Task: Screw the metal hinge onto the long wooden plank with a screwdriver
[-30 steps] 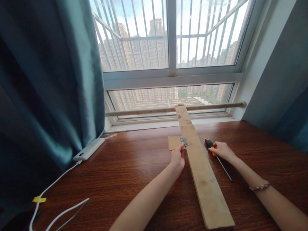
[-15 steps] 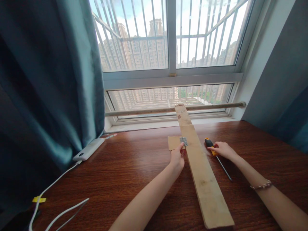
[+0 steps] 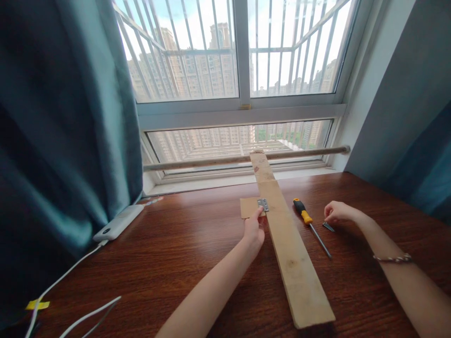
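Dark reddish-brown wood grain covers the tabletop [image 3: 193,263] beneath both our hands, its near part cut off by the bottom of the view. Blue-grey curtain [image 3: 70,94], far to the left of our left hand, hides one side of the barred window [image 3: 190,51] beyond our grips. Between our hands lies the pale wooden board [image 3: 292,263], its long axis running away from us, far end toward the window and near end slanting rightward; it covers part of the rail [image 3: 306,152], and we cannot tell whether they touch.

Our left hand [image 3: 254,232] pinches the near edge of the hinge, thumb on top, the other fingers mostly hidden. Our right hand [image 3: 340,212] has its fingertips drawn narrow (whether anything sits between them, we cannot tell). The screwdriver [image 3: 306,218] lies between board and right hand, handle away from us, tip toward us and rightward. Well left of our left grip rests a white power bank [image 3: 119,223].

Just beyond our left thumb, a tan flat piece [image 3: 248,208] juts leftward beneath the metal hinge [image 3: 262,205], which reaches the board's left edge. Under our right fingertips lie small screws [image 3: 328,226], too tiny to count.
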Demonstrator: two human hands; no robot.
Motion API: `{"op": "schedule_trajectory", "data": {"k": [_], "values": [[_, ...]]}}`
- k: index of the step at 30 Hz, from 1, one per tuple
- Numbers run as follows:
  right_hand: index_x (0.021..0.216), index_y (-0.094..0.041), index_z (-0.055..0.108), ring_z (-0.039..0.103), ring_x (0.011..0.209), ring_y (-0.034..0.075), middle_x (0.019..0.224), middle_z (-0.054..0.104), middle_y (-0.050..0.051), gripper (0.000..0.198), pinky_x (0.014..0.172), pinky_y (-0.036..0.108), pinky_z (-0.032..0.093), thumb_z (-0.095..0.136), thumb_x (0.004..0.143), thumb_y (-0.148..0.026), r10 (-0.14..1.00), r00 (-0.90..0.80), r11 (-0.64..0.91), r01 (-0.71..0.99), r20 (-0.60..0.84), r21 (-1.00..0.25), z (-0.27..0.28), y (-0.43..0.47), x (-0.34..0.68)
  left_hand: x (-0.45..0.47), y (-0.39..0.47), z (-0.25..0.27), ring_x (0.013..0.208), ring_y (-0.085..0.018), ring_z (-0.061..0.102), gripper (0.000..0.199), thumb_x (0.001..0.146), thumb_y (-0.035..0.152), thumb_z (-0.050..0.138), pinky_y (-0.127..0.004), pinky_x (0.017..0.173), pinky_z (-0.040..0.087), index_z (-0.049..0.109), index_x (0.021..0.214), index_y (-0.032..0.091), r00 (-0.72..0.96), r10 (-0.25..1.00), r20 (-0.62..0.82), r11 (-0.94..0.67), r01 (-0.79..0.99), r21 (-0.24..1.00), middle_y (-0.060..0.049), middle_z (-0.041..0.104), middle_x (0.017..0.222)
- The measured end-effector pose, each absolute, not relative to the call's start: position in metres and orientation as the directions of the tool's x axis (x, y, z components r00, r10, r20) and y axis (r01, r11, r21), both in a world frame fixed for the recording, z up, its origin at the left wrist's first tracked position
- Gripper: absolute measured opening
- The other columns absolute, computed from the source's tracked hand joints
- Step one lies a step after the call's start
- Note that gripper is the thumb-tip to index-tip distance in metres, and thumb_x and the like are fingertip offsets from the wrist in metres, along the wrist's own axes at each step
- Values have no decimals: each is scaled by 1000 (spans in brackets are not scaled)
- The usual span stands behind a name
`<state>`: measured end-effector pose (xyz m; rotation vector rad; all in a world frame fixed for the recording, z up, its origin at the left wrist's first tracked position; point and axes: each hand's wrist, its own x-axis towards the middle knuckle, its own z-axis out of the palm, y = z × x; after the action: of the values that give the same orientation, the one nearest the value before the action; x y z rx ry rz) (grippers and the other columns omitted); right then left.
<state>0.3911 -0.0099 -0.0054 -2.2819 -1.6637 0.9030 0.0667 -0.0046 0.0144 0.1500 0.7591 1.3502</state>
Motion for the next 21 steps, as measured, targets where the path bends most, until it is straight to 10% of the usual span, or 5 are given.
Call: {"op": "schedule_trajectory", "data": {"k": [14,21], "values": [[52,-12,66,59,48,18,45,59,5,2,45,23,44,64,51,-13,911,221,-361,835,-348,-416,-10,-8,385,68,-2,9,55,-11,60,22,62,1,66,-21,52,47,63,79,13,19,914,-406,249,-815,524,-2,67,70],[78,-14,73,63,64,19,65,68,5,22,62,26,47,59,65,-26,986,119,-160,860,-114,-485,35,-12,377,67,-5,14,56,-11,60,19,62,1,66,-21,56,48,62,76,13,30,913,-407,255,-819,514,-3,67,69]]}}
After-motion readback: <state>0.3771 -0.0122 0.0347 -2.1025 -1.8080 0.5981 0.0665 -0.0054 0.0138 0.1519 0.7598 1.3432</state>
